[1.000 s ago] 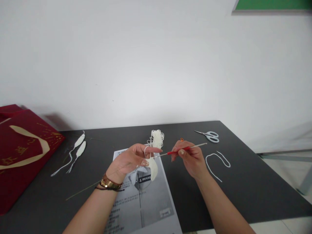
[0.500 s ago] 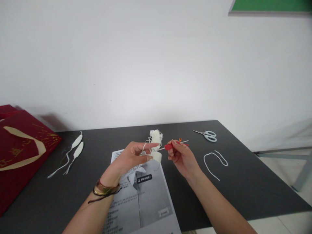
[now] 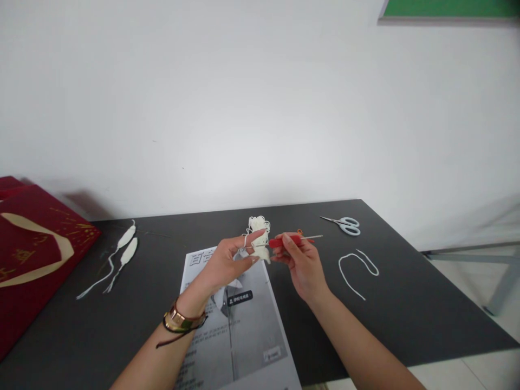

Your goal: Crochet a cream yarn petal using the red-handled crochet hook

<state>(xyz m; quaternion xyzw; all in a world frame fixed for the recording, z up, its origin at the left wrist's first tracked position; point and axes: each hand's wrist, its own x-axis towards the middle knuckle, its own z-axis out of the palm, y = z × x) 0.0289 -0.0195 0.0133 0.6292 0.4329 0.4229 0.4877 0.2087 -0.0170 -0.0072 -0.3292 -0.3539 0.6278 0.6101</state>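
Observation:
My left hand (image 3: 229, 261) pinches a small white crochet piece (image 3: 262, 253) between thumb and fingers, with white yarn looped over its index finger. In my right hand (image 3: 298, 262) is a crochet hook (image 3: 290, 241) with a red handle, held between thumb and fingers. The hook's thin metal shaft points left, reaching the crochet piece and the yarn by my left index finger. Just behind the hands lies a loose bundle of white yarn (image 3: 259, 222). Under my left hand is a printed pattern sheet (image 3: 255, 336).
Grey-handled scissors (image 3: 348, 225) and a loose white yarn strand (image 3: 342, 272) lie to the right. Two white leaf-shaped crochet pieces (image 3: 129, 251) with tails rest at the left, beside a dark red gift bag (image 3: 44, 260). An orange item (image 3: 299, 231) shows behind my right hand.
My right hand has moved the hook slightly left, its shaft now further across the crochet piece. My left hand has turned a little, and more of the sheet's top heading shows.

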